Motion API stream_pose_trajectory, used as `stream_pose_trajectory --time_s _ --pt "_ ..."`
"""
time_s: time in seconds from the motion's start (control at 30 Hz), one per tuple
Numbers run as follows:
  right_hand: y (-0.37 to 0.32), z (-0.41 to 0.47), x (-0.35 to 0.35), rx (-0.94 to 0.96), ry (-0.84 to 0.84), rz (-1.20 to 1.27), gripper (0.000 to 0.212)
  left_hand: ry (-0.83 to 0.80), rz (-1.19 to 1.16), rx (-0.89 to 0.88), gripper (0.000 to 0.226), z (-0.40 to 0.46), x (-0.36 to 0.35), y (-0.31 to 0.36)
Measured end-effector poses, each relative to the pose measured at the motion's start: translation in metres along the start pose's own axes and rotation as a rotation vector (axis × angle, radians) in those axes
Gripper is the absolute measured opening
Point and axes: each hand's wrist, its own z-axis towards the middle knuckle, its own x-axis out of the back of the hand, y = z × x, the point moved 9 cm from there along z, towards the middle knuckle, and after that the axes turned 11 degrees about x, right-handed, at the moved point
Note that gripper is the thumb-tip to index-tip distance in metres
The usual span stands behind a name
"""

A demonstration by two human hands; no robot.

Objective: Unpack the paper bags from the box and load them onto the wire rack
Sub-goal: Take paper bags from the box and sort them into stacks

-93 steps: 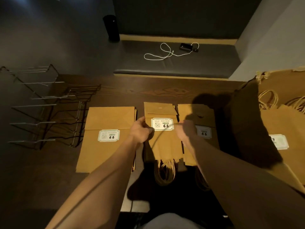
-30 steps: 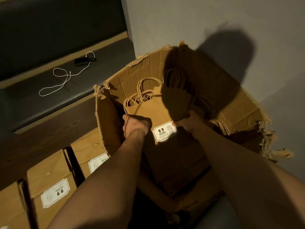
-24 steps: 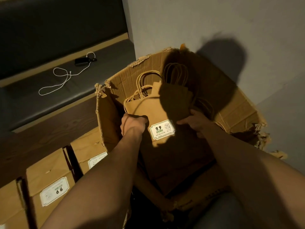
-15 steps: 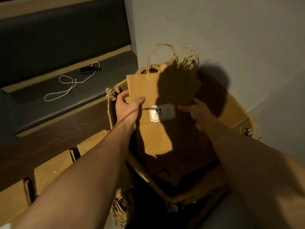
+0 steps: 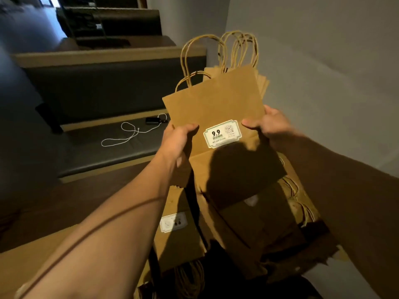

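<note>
Holding one stack [image 5: 218, 108] of flat brown paper bags upright, both hands grip it at mid-height, one on each side edge. How many bags make up the stack cannot be counted; several layered edges show at its upper right, and several looped twine handles [image 5: 239, 48] rise from its top. One white label [image 5: 222, 133] printed "9.9" sits on the front bag, between the two hands.

The left hand [image 5: 178, 141] is curled round the stack's left edge, thumb across the front just left of the label, fingers hidden behind. The right hand [image 5: 268, 124] is curled round the right edge, thumb on the front just right of the label, fingers also behind the paper.

Below the stack, in shadow, lies the torn cardboard box [image 5: 254, 221], with more twine handles showing at its right side. To its left one pile [image 5: 174, 240] of bags lies flat on the table [image 5: 43, 203], bearing one pale label, its handles hanging toward the viewer. At the lower left the edge of one more pile shows behind the left forearm.

Beyond the table runs a dark bench [image 5: 97, 152], on which lie one white cable [image 5: 127, 134] and one small black device [image 5: 153, 120] at the cable's far end.
</note>
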Motion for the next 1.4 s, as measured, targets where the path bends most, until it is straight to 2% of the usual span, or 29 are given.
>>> stream_pose_trajectory --time_s 0.17,0.3,0.4,0.47,0.57,0.73,0.87,0.93,1.03,1.27,1.4 --pt "-0.08 0.001 -0.066 0.133 -0.067 0.01 0.037 0.063 -0.045 -0.147 0.053 -0.029 0.049 0.053" --pt "-0.105 0.0 -0.121 0.17 -0.144 -0.011 0.039 0.04 -0.031 -0.165 0.047 -0.049 0.095 0.067" --pt "-0.11 -0.003 -0.165 0.188 -0.208 0.007 0.032 0.027 -0.147 -0.161 0.041 -0.065 0.136 0.072" --pt "-0.109 -0.002 -0.19 0.202 -0.216 0.054 0.031 -0.037 -0.207 -0.112 0.041 -0.076 0.157 0.075" --pt "-0.091 -0.006 -0.23 0.152 -0.238 0.086 0.031 -0.059 -0.129 0.009 0.035 -0.098 0.187 0.07" --pt "-0.015 -0.036 -0.294 -0.07 -0.291 0.051 0.029 0.215 -0.009 0.003 0.036 -0.125 0.265 0.049" --pt "0.035 -0.06 -0.322 -0.165 -0.215 0.075 0.024 0.201 -0.128 0.181 0.047 -0.152 0.297 0.007" --pt "0.053 -0.07 -0.335 -0.214 -0.214 0.125 0.021 0.213 -0.179 0.202 0.053 -0.16 0.314 -0.006" --pt "0.068 -0.081 -0.352 -0.26 -0.273 0.167 0.025 0.255 -0.276 0.182 0.059 -0.165 0.337 -0.02" --pt "0.085 -0.106 -0.375 -0.425 -0.485 0.39 0.026 0.326 -0.345 0.212 0.042 -0.18 0.373 -0.042" --pt "0.091 -0.121 -0.387 -0.473 -0.608 0.358 0.026 0.341 -0.342 0.203 0.048 -0.182 0.387 -0.053"
